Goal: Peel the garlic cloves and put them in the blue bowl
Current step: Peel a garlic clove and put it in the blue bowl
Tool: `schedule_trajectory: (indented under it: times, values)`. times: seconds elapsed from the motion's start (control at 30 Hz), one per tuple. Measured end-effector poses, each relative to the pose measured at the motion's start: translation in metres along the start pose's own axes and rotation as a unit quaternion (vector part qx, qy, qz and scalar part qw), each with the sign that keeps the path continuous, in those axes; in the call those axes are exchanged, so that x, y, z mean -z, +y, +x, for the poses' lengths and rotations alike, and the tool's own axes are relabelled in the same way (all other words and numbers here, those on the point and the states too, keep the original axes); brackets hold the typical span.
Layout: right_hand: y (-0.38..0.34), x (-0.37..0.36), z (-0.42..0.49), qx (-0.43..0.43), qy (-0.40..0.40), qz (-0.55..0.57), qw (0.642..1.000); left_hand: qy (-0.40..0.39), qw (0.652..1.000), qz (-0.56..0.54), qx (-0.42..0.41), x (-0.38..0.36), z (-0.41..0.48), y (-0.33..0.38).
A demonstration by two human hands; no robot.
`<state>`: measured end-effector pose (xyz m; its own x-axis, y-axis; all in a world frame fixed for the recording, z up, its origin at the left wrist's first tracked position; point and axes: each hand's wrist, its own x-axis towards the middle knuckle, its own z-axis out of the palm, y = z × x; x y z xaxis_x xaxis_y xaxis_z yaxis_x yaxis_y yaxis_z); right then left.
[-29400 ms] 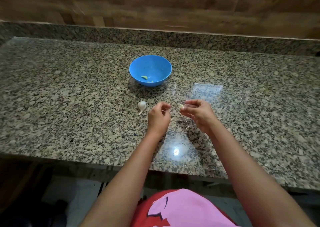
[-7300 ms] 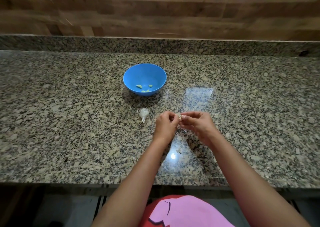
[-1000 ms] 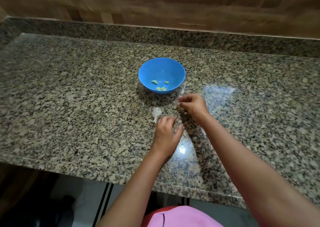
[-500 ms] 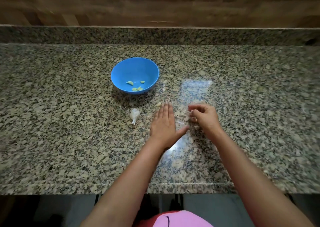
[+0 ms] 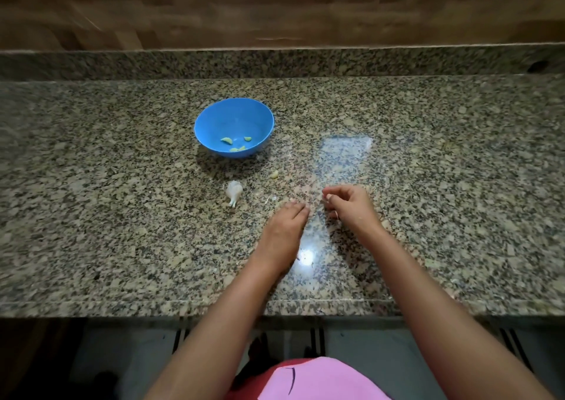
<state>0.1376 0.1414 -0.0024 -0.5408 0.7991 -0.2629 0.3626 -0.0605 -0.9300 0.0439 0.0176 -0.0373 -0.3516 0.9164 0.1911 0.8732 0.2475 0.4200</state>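
Note:
The blue bowl (image 5: 234,114) stands on the granite counter (image 5: 122,216) and holds several peeled yellow-green cloves (image 5: 227,140). A white garlic bulb remnant (image 5: 234,190) lies in front of it. One peeled clove (image 5: 274,174) rests on the counter between bowl and hands. My left hand (image 5: 284,225) lies flat, palm down, on the counter just right of the bulb. My right hand (image 5: 350,205) hovers close beside it with fingers curled and fingertips drawn together; nothing shows plainly between them.
Small white skin scraps (image 5: 272,198) lie near my left fingertips. A raised granite ledge (image 5: 275,63) and a wooden wall close the back. The counter's front edge (image 5: 183,303) runs just below my forearms.
My left hand has slid back toward me over the counter. The right hand, near the bowl a second ago, has pulled back beside the left; a peeled clove now lies on the counter.

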Motion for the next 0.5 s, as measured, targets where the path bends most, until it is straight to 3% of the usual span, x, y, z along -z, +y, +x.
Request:
schedule_trajectory:
  times: [0.17, 0.27, 0.37, 0.5]
  values:
    - [-0.006, -0.008, -0.01, 0.013, -0.03, -0.044, 0.999, 0.035, 0.997, -0.019, 0.062, 0.011, -0.017, 0.003]
    - [-0.01, -0.017, -0.017, 0.06, -0.081, -0.138, 0.985, 0.036, 0.983, -0.092, 0.158, 0.022, -0.012, 0.007]
    - [-0.011, -0.03, -0.025, 0.122, -0.151, -0.248, 0.949, 0.116, 0.922, -0.224, 0.293, 0.034, -0.012, 0.003]
    - [-0.01, -0.051, -0.016, 0.204, -0.21, -0.398, 0.87, 0.176, 0.88, -0.273, 0.347, 0.049, -0.02, -0.008]
